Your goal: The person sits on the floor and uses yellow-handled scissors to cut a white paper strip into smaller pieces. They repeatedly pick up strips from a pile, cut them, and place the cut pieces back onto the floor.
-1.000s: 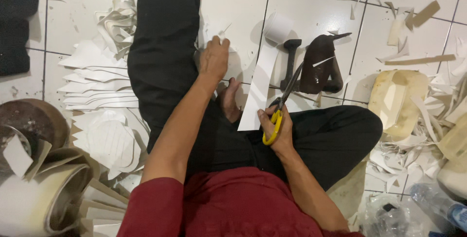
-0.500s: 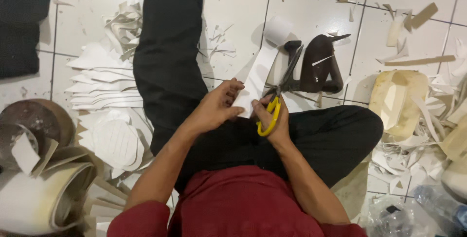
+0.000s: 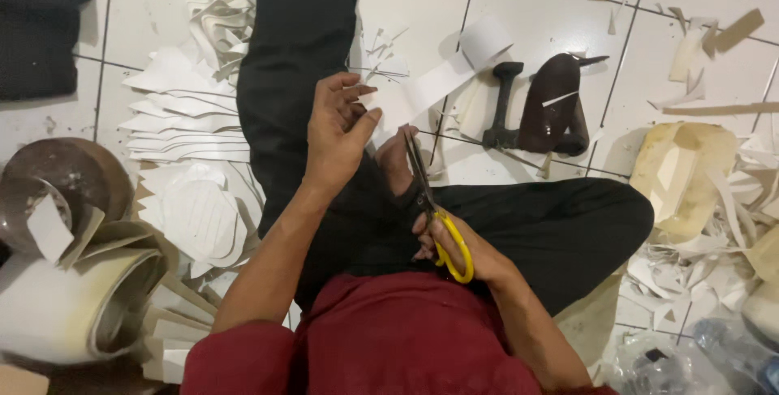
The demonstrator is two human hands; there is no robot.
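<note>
Centrally, the left hand (image 3: 337, 139) pinches a white paper strip (image 3: 430, 87) between thumb and fingers, while the right hand (image 3: 462, 253) grips yellow-handled scissors (image 3: 434, 208), blades at the strip's lower end.

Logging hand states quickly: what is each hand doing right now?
Left hand: closed on the long white paper strip.
Right hand: closed on the yellow-handled scissors.

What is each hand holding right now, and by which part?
The right hand holds scissors by their yellow handle loops. The left hand pinches the near end of a white strip that unrolls across the floor.
</note>
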